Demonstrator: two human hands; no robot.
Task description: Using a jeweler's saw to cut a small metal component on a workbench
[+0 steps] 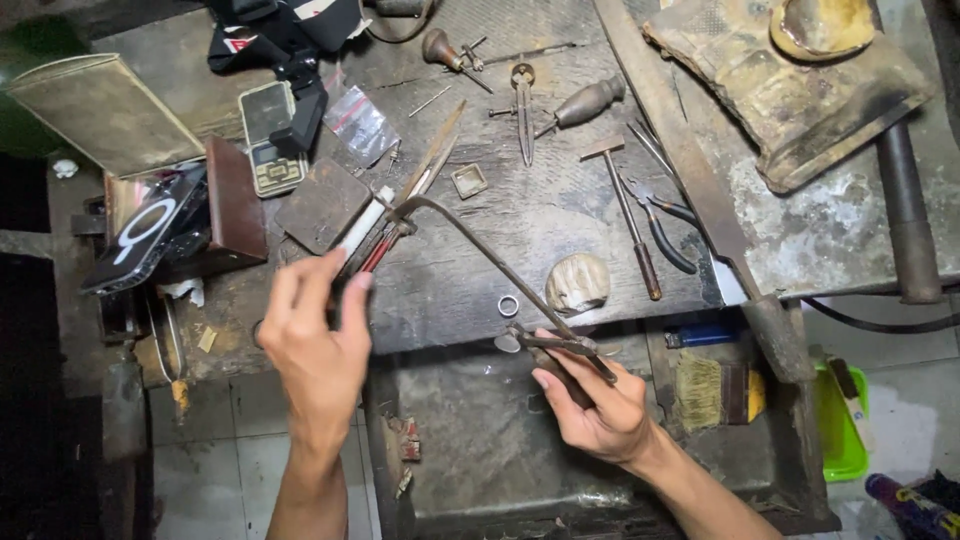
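Observation:
My right hand (598, 402) grips the dark handle of a jeweller's saw frame (480, 250) below the bench's front edge. The thin metal frame runs up and left across the worn wooden bench (540, 215) to its bent far end. My left hand (315, 335) reaches up at the left, fingers loosely spread, fingertips close to a bundle of red-handled files and tools (385, 240) near the saw's far end. A small metal ring (508, 306) lies on the bench edge just above my right hand.
A small hammer (628, 215), pliers (660, 225), dividers (524, 105), wooden-handled tools (585, 103) and a long flat file (680, 150) lie on the bench. A pocket scale (270, 140) and phone (150, 235) sit left. A brush (712, 390), blue lighter (703, 335) and green tray (840, 425) are lower right.

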